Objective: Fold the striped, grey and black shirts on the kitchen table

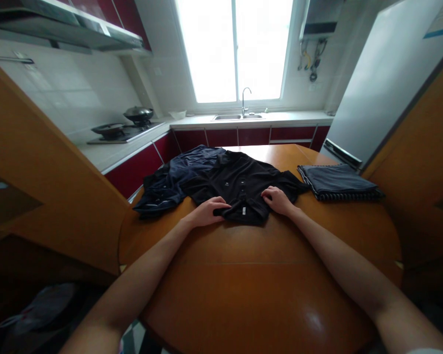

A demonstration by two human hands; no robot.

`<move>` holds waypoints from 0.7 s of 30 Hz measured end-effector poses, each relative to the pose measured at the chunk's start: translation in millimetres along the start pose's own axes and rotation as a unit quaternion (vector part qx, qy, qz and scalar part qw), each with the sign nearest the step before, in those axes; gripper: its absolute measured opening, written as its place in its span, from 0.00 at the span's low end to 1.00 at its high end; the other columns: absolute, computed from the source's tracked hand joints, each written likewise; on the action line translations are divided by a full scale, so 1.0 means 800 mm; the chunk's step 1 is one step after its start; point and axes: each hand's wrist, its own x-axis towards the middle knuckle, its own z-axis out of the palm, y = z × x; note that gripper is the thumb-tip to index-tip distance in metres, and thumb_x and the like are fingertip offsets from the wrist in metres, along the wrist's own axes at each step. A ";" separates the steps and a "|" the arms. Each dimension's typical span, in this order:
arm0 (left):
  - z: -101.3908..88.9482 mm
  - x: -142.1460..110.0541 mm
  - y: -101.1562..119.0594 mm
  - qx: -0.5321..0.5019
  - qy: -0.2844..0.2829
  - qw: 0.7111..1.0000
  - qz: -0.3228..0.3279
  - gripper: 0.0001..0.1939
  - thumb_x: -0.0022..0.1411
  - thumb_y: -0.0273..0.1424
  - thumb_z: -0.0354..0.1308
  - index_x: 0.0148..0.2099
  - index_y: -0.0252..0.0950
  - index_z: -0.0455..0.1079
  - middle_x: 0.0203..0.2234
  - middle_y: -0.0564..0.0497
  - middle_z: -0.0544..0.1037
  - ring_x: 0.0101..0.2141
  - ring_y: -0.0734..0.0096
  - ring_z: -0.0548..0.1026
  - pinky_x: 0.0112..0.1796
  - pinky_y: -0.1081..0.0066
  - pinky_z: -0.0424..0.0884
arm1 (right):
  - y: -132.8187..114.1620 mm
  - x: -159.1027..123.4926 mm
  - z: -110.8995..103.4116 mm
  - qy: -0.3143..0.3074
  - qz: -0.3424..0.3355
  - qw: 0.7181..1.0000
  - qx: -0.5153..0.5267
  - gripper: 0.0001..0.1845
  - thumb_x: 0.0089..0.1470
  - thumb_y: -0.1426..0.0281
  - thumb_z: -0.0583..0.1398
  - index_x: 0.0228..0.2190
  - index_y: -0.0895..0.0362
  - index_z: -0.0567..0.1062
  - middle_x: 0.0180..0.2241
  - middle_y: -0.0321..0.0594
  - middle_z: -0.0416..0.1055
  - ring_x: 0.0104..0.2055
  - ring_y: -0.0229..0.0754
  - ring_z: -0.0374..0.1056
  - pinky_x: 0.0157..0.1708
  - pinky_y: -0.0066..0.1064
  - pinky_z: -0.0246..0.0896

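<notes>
A black polo shirt lies spread on the wooden table, front side up, its collar toward me. A small white label shows inside the neck. My left hand is closed on the shirt's fabric at the left of the collar. To the right of the collar, my right hand has its fingers bent and pinched at the shirt's shoulder. Dark blue clothes lie loosely heaped at the left, touching the polo shirt's sleeve.
A folded stack of dark grey clothes sits at the right of the round table. Beyond are a counter with a sink, and a stove with a pan and a lidded pot. A fridge stands right.
</notes>
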 end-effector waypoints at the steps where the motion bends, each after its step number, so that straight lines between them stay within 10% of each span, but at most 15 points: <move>1: -0.001 0.000 0.000 -0.004 -0.001 1.000 0.000 0.20 0.62 0.31 0.64 0.57 0.41 0.75 0.45 0.47 0.75 0.46 0.64 0.76 0.50 0.67 0.72 | 0.000 0.000 0.000 0.000 0.000 1.000 0.000 0.08 0.59 0.73 0.60 0.35 0.52 0.80 0.39 0.41 0.75 0.43 0.45 0.70 0.48 0.35 0.63; 21: -0.006 -0.005 -0.013 -0.025 -0.007 0.999 -0.023 0.16 0.64 0.35 0.64 0.54 0.40 0.78 0.45 0.46 0.77 0.45 0.64 0.76 0.49 0.66 0.72 | 0.003 0.001 0.001 0.005 -0.007 1.000 0.000 0.08 0.58 0.74 0.60 0.34 0.53 0.80 0.38 0.41 0.75 0.43 0.45 0.70 0.47 0.35 0.63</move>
